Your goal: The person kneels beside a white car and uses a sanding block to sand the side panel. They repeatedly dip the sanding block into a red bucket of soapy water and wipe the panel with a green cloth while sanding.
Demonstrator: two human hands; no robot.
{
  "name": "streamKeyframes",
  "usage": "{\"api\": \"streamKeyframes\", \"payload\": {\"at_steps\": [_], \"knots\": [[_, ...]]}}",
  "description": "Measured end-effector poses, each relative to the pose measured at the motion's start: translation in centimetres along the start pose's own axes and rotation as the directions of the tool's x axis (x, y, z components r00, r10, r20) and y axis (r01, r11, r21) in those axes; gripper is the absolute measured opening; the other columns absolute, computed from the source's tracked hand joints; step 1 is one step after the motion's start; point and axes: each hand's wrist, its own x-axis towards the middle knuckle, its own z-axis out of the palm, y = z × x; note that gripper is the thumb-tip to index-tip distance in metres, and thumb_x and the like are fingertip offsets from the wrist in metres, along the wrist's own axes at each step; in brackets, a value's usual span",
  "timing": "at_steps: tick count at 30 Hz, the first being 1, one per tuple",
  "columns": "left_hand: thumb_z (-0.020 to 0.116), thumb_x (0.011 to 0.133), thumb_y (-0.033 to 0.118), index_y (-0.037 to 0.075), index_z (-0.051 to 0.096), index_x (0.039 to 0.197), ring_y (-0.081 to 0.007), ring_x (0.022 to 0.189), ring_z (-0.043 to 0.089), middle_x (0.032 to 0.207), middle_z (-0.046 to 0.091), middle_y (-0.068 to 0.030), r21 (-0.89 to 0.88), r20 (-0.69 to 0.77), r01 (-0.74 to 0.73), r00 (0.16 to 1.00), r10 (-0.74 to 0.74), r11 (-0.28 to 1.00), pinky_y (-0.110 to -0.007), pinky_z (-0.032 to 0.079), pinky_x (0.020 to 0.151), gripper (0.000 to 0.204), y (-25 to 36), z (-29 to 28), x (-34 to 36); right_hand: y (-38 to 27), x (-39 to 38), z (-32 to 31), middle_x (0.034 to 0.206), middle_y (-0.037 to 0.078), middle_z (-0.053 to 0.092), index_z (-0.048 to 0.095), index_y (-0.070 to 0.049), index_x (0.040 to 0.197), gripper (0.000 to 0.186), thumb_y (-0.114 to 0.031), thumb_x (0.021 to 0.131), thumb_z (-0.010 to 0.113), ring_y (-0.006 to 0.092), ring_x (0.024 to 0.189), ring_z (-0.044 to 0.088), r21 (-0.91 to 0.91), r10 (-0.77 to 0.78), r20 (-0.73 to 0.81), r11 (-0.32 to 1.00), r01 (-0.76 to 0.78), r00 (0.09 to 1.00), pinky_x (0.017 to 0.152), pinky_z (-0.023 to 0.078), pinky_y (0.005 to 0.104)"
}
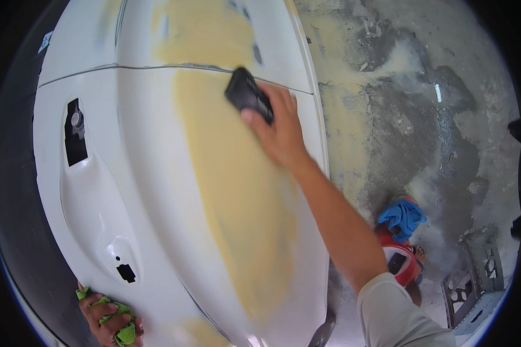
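My right hand (281,124) grips a black sanding block (248,95), slightly blurred, its fingers on the far side and its thumb on the near side. The block lies against a white car body panel (156,144), over a long patch of yellow filler (226,191), just below a panel seam. At the lower left, my left hand (107,321) is closed round a crumpled green cloth (124,332) beside the panel's edge. Between the hands, the panel has a door-handle recess (92,202) with dark cut-outs. The block's underside is hidden.
On the right, a blue cloth (402,218) hangs above a red bucket (411,272) with a dark block in it. My foot (418,255) shows beside the bucket. A grey metal bracket (477,283) lies on the stained, dusty concrete floor (388,133).
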Motion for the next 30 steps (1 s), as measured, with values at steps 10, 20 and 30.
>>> {"api": "streamKeyframes", "payload": {"at_steps": [10,20,30], "knots": [[0.075,0.064,0.023,0.022,0.058,0.085,-0.0386,0.114,0.049,0.102,0.052,-0.0029,-0.033,0.018,-0.058,0.998,0.059,0.998,-0.065,0.037,0.104,0.027,-0.3,-0.2,0.3,-4.7,-17.3,-3.1,0.121,0.019,0.062,0.061,-0.001,0.128,0.074,-0.039,0.073,0.091,0.0373,0.109,0.058,0.013,0.088,0.063,0.996,-0.089,0.994,0.097,0.046,0.0495],[0.076,0.064,0.024,0.023,0.060,0.084,-0.0386,0.115,0.049,0.101,0.053,-0.0021,-0.040,-0.006,-0.062,0.998,0.062,0.997,-0.070,0.032,0.111,0.025,-0.1,-0.2,0.4,-4.8,-23.1,-4.1,0.121,0.018,0.060,0.059,-0.002,0.128,0.079,-0.052,0.074,0.087,0.0373,0.113,0.056,0.053,0.047,0.123,0.997,-0.054,0.991,0.097,0.046,0.0505],[0.079,0.064,0.028,0.024,0.062,0.083,-0.0361,0.104,0.052,0.096,0.054,-0.0007,-0.076,-0.069,-0.042,0.997,0.037,0.996,-0.072,0.035,0.108,0.026,0.5,0.7,1.1,-3.7,0.2,0.9,0.114,0.019,0.062,0.061,0.001,0.124,0.055,-0.027,0.083,0.085,0.0369,0.104,0.064,0.081,0.188,-0.102,0.980,-0.180,0.977,0.091,0.053,0.0417]]}}
